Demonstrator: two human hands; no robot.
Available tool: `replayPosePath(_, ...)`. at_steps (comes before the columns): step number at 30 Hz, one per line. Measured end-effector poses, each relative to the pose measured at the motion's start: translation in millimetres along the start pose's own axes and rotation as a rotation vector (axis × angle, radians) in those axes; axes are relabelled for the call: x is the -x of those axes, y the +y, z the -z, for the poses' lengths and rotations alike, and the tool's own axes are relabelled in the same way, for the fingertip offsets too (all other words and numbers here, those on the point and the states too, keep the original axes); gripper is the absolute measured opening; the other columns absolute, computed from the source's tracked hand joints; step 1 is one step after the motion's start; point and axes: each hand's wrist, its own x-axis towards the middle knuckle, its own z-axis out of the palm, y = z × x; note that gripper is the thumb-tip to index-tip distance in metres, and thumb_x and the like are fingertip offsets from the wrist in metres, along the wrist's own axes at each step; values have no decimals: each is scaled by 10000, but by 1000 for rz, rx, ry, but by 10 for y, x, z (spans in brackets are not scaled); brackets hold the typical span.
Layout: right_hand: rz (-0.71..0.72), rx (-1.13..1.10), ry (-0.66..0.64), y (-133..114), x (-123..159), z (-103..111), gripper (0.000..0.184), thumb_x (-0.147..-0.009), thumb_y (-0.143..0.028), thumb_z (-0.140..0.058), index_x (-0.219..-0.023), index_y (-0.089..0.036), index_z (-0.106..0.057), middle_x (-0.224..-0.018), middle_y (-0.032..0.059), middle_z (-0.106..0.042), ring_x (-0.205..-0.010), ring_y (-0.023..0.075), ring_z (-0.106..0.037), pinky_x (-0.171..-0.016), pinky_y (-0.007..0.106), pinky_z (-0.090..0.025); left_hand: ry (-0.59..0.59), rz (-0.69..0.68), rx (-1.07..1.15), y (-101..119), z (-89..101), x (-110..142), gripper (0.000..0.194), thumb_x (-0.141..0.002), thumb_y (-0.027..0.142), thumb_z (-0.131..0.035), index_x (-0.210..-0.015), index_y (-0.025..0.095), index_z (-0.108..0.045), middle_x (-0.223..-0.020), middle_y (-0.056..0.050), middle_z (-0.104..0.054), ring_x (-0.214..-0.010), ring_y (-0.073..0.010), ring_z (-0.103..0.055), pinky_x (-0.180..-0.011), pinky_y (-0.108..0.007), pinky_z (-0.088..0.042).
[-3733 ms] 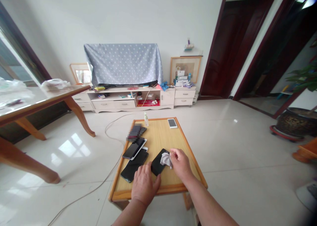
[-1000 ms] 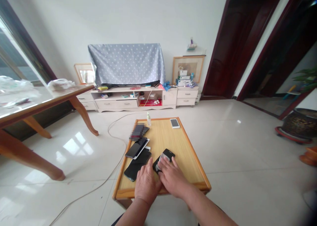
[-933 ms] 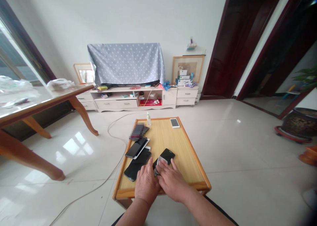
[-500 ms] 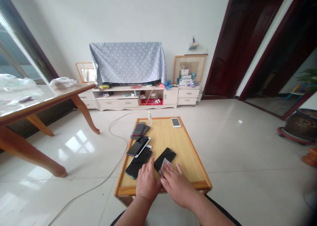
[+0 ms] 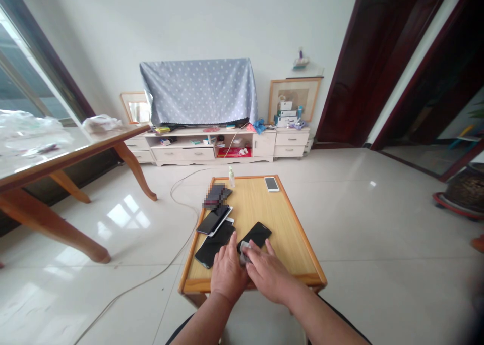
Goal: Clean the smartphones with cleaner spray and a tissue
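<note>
On the small wooden table a black smartphone lies face up at a slant. My right hand presses a small grey-white cloth onto its lower left part, the fingers bent over the cloth. Close by, my left hand rests at the phone's lower left edge, its fingers stretched forward; where the thumb touches is hidden. Left of it, another black phone lies partly over a white one. Farther up, a dark phone overlaps a white-edged phone.
A blurred-out dark item lies at the table's far left, near a small clear spray bottle. A white phone sits at the far right corner. A cable runs along the floor. A larger table stands at left, a white TV cabinet behind.
My right hand has drawn the cloth down and left over the black phone, baring more of its screen. My left hand stays at the edge. The view has shifted slightly.
</note>
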Motion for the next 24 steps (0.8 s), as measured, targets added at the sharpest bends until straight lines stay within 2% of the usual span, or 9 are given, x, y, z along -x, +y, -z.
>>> replayPosePath(5, -6, 2, 26, 15, -208, -77, 578, -968, -200, -373, -1543, -259, -368, -1541, 60, -485, -1499, 221, -305, -1229, 568, 27, 23, -25, -12, -13, -15, -1, 844, -839, 198, -545, -1585, 151, -153, -1343, -154, -613, -1176, -278, -569, -1002, -402, -383)
replayPosePath(8, -60, 50, 64, 165, -322, -87, 532, -968, -208, -398, -1488, -311, -445, -1559, 32, -462, -1510, 233, -277, -1194, 628, 81, 58, -39, -32, 7, -13, 1, 853, -836, 280, -590, -1574, 146, -185, -1349, -151, -610, -1195, -289, -562, -1009, -408, -392)
replayPosePath(12, -272, 157, 163, 450, -439, -10, 469, -1001, -225, -369, -1439, -324, -505, -1581, 30, -428, -1523, 256, -236, -1164, 681, 60, 101, -55, -65, 31, -10, 3, 890, -835, 396, -631, -1573, 157, -196, -1337, -140, -617, -1185, -293, -569, -997, -415, -413)
replayPosePath(15, -395, 222, 239, 529, -438, 10, 478, -1012, -225, -345, -1465, -282, -489, -1580, 63, -427, -1510, 269, -269, -1172, 666, 64, 104, -54, -76, 29, -7, 2, 888, -834, 397, -637, -1574, 167, -204, -1318, -135, -628, -1169, -292, -578, -985, -416, -419)
replayPosePath(18, -275, 234, 217, 417, -349, -67, 485, -1001, -225, -371, -1469, -242, -498, -1566, 96, -443, -1494, 268, -311, -1202, 600, 74, 86, -52, -74, 22, 2, -6, 808, -843, 396, -626, -1540, 160, -291, -1295, -136, -643, -1172, -296, -577, -981, -423, -417)
replayPosePath(21, -121, 217, 177, 295, -247, -144, 476, -1004, -245, -386, -1463, -266, -509, -1547, 77, -474, -1481, 239, -342, -1225, 538, 61, 66, -45, -80, 26, 13, -14, 707, -850, 408, -613, -1472, 148, -401, -1284, -137, -651, -1185, -298, -573, -980, -422, -417)
replayPosePath(24, -186, 230, 204, 371, -208, -101, 463, -1006, -238, -370, -1437, -278, -532, -1533, 69, -493, -1462, 241, -375, -1218, 573, 42, 64, -45, -90, 48, 25, -17, 670, -847, 421, -612, -1436, 151, -442, -1284, -130, -649, -1193, -296, -564, -993, -414, -408)
